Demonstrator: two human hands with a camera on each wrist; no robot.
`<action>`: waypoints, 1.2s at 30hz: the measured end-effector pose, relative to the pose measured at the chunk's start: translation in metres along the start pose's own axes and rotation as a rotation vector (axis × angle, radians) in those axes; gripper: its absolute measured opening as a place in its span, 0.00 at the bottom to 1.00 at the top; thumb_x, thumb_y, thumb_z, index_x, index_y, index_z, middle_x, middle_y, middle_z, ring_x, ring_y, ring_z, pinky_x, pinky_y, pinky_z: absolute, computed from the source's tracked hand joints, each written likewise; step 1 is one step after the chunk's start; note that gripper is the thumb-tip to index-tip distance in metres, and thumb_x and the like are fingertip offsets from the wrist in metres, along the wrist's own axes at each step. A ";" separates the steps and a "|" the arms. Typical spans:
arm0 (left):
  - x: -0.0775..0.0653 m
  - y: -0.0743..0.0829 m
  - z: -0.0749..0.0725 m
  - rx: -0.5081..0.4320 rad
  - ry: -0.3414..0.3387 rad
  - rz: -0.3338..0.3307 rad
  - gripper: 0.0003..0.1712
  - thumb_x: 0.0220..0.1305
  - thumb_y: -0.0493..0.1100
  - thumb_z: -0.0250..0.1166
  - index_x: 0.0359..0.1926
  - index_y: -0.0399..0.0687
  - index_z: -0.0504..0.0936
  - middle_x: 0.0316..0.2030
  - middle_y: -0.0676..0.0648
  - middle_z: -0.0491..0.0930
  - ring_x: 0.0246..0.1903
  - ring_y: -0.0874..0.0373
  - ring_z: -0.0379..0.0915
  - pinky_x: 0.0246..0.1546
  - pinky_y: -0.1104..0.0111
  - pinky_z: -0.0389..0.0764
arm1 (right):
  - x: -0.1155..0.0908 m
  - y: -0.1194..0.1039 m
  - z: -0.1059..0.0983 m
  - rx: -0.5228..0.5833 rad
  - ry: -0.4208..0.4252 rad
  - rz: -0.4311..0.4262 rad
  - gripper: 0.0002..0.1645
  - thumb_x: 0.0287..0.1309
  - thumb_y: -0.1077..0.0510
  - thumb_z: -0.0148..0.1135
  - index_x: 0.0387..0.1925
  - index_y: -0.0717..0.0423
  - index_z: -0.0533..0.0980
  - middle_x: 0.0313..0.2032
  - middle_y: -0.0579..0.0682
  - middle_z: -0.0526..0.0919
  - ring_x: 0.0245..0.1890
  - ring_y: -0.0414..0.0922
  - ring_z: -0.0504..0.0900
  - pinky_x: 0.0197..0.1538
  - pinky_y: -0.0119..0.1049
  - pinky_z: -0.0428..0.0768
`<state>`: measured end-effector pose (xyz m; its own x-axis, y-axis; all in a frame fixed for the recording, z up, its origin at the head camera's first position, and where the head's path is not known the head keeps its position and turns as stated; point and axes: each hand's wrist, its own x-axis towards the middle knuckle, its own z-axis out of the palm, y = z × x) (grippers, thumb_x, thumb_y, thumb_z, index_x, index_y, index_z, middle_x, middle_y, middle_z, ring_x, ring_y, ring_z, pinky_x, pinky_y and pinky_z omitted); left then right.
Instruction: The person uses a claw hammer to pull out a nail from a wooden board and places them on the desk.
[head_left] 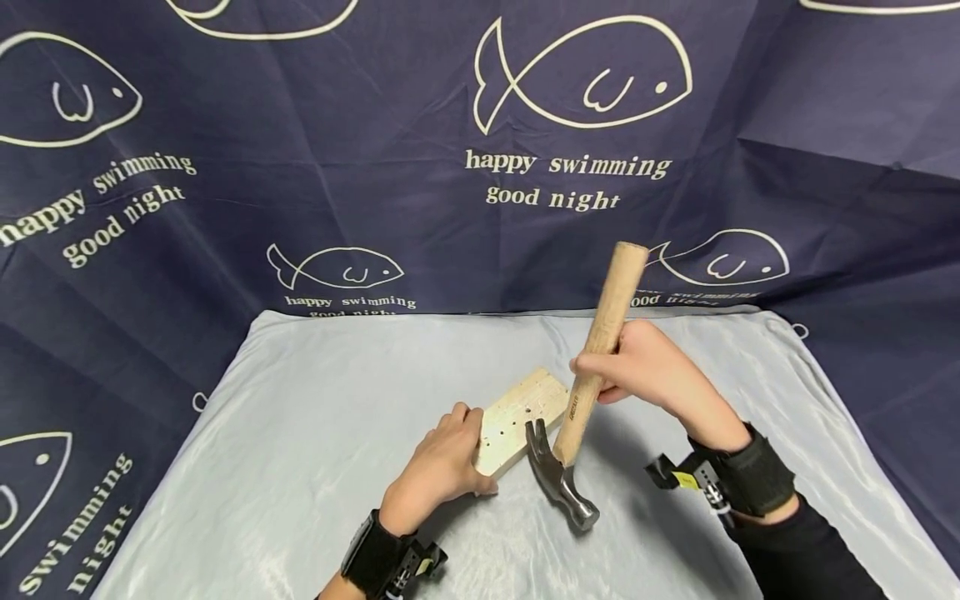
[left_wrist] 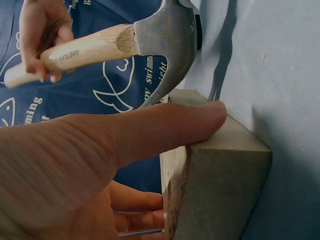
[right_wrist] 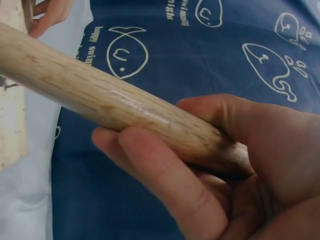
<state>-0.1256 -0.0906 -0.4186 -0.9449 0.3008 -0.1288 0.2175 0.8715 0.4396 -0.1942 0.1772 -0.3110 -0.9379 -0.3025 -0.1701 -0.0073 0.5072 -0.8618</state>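
- The right grip [head_left: 637,367] grasps the hammer by its handle [head_left: 611,308], thumb and fingers closed around the middle, with the butt angled up and away.
- The wood there is round and has a slight sheen; it should be stiff and hard to damage, though perhaps a little slick under a loose hold.
- The steel head [head_left: 558,483] hangs low at the other end, so the hammer likely feels head-heavy. Holding mid-handle should give control; nearer the butt, more leverage but more droop.
- The claw [head_left: 536,437] points toward the block [head_left: 517,421], its tips at the block's edge in the head view; whether they touch, I cannot tell. Those tips look hard and narrow, a poor place for fingers.
- The left grip [head_left: 442,458] holds the block at its near left end, thumb on one side and fingers on the other.
- The block, pale wood with small dark holes, is probably light and rigid, best held by its sides, away from the claw.
- It lies at an angle on the counter [head_left: 337,400], whose pale cloth may let it slide.
- Beyond hangs a blue fish-print curtain [head_left: 375,167].
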 end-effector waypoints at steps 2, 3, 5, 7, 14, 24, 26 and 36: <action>0.000 -0.002 0.000 -0.015 -0.008 0.001 0.45 0.37 0.50 0.87 0.54 0.41 0.73 0.43 0.47 0.67 0.38 0.54 0.63 0.34 0.64 0.68 | 0.008 -0.007 0.001 -0.022 -0.035 0.003 0.16 0.57 0.55 0.69 0.38 0.67 0.82 0.33 0.55 0.90 0.31 0.46 0.90 0.35 0.43 0.89; 0.000 -0.003 0.000 -0.026 -0.015 0.001 0.47 0.37 0.51 0.87 0.56 0.40 0.72 0.44 0.47 0.67 0.39 0.54 0.64 0.35 0.64 0.70 | 0.013 -0.011 0.001 -0.035 -0.051 0.002 0.16 0.57 0.55 0.69 0.38 0.67 0.83 0.33 0.55 0.90 0.31 0.46 0.90 0.35 0.43 0.89; 0.000 -0.007 -0.001 -0.061 -0.029 0.004 0.51 0.38 0.52 0.87 0.60 0.39 0.72 0.47 0.45 0.69 0.41 0.54 0.66 0.38 0.62 0.74 | 0.021 -0.018 0.001 -0.058 -0.079 0.009 0.15 0.57 0.55 0.68 0.37 0.67 0.83 0.33 0.55 0.90 0.30 0.47 0.90 0.35 0.44 0.89; 0.000 -0.011 -0.004 -0.117 -0.044 0.005 0.51 0.41 0.52 0.86 0.64 0.37 0.71 0.49 0.44 0.70 0.44 0.53 0.68 0.43 0.59 0.78 | 0.028 -0.026 0.002 -0.076 -0.103 0.016 0.15 0.56 0.56 0.67 0.37 0.66 0.82 0.32 0.56 0.90 0.30 0.48 0.90 0.34 0.44 0.89; -0.002 -0.024 -0.016 -0.209 -0.063 -0.053 0.23 0.64 0.46 0.72 0.54 0.37 0.78 0.42 0.46 0.73 0.40 0.55 0.69 0.45 0.58 0.76 | 0.051 -0.036 0.001 -0.137 -0.160 0.060 0.16 0.56 0.55 0.66 0.37 0.66 0.82 0.28 0.57 0.89 0.27 0.49 0.91 0.34 0.44 0.89; 0.003 -0.026 -0.018 -0.206 -0.065 -0.091 0.15 0.62 0.42 0.74 0.44 0.37 0.81 0.34 0.48 0.72 0.36 0.55 0.66 0.39 0.62 0.69 | 0.074 -0.046 0.004 -0.157 -0.215 0.086 0.14 0.53 0.57 0.66 0.35 0.65 0.79 0.25 0.57 0.87 0.24 0.48 0.89 0.35 0.45 0.89; 0.004 -0.027 -0.020 -0.210 -0.081 -0.086 0.16 0.61 0.42 0.74 0.44 0.37 0.80 0.33 0.48 0.71 0.35 0.55 0.66 0.37 0.63 0.68 | 0.079 -0.046 0.005 -0.153 -0.226 0.094 0.13 0.53 0.57 0.66 0.35 0.65 0.79 0.24 0.56 0.87 0.23 0.48 0.89 0.35 0.46 0.89; 0.014 -0.035 -0.028 -0.185 -0.165 -0.055 0.14 0.57 0.41 0.77 0.42 0.42 0.84 0.32 0.50 0.77 0.34 0.58 0.69 0.36 0.66 0.71 | 0.095 -0.048 0.009 -0.199 -0.274 0.100 0.13 0.54 0.57 0.67 0.34 0.65 0.78 0.24 0.58 0.87 0.21 0.46 0.88 0.32 0.42 0.89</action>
<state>-0.1532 -0.1277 -0.4114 -0.8980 0.3273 -0.2941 0.1037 0.8070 0.5814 -0.2801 0.1166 -0.2901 -0.8096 -0.4348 -0.3944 -0.0129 0.6848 -0.7286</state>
